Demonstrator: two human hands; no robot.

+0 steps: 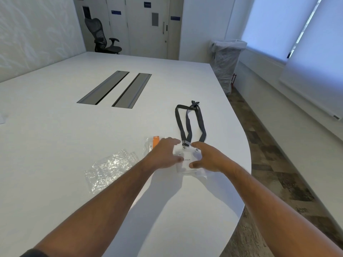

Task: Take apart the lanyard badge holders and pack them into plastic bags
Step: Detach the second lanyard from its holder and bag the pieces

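Hands, left (pixel 163 154) and right (pixel 209 158), spread open over badge holder (pixel 187 164) near table (pixel 241 145) edge.

The scene is evenly and brightly lit by cool daylight diffused through the blinds (pixel 297 30) at two o'clock. Soft shadows are cast by the forearms onto the white table (pixel 55 145) toward six o'clock. Mild glare is seen on the crumpled plastic bags (pixel 109 167). Straight lines are bowed by wide-angle distortion near the edges. Slight motion blur is shown on the left hand (pixel 163 154).
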